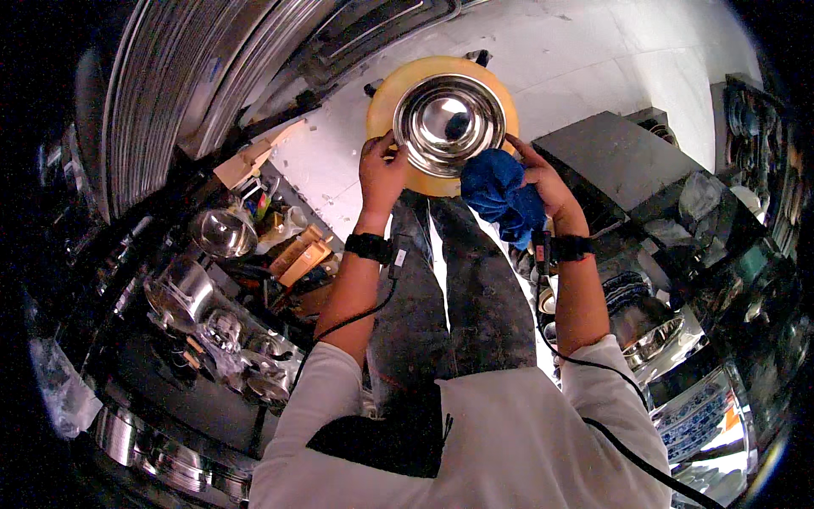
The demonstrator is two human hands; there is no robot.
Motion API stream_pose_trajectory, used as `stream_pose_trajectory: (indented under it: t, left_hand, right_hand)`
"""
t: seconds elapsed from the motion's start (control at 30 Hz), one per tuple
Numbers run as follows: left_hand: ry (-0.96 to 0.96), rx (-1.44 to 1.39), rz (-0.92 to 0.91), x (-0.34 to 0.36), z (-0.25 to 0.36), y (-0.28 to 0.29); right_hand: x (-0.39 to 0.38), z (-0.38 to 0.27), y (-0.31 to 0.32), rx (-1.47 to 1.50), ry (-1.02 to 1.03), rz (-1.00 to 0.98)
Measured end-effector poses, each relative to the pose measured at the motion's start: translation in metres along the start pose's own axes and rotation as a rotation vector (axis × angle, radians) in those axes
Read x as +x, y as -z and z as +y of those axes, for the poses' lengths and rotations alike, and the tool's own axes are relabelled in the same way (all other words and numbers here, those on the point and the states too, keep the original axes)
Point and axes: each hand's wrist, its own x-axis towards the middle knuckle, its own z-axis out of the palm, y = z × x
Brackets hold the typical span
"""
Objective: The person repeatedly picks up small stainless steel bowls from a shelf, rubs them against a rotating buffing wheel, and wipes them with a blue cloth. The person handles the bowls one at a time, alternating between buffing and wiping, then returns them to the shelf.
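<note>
— Both hands are up at the bowl (448,123), are they?

— Yes. Left hand (380,170) is curled closed on the bowl's near-left rim, thumb on top. Right hand (547,182) is closed around a bunched blue cloth (500,195), which sits against the bowl's lower-right edge.

— Where does the bowl sit?

— On a round yellow disc (398,93), held out ahead of the person above the pale floor (593,51), just past the dark trousers (458,280).

— How far along does the wiping look?

— I'd judge it well on: the steel inside shines clean and mirrors the light. The cloth is at the rim, not inside, so the edge or outside may be what's left. The underside is hidden.

— And the arms?

— Both forearms reach forward, nearly straight, sleeves pushed back, a black band on each wrist with a cable trailing down. Palms turn inward toward the bowl from either side.

— Anything around?

— Stacked steel pots (195,288) lie to the left, more dishes (661,339) to the right.
</note>
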Motion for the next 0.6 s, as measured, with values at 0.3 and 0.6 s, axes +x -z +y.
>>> stream_pose_trajectory:
  t: [0.3,0.6]
  left_hand:
    - [0.070,-0.155,-0.025,-0.006,-0.011,0.000]
    - [0.199,-0.251,-0.072,0.004,-0.013,0.007]
  right_hand:
    - [-0.002,0.001,-0.012,0.014,0.049,0.066]
    - [-0.009,-0.021,-0.026,0.188,0.204,0.154]
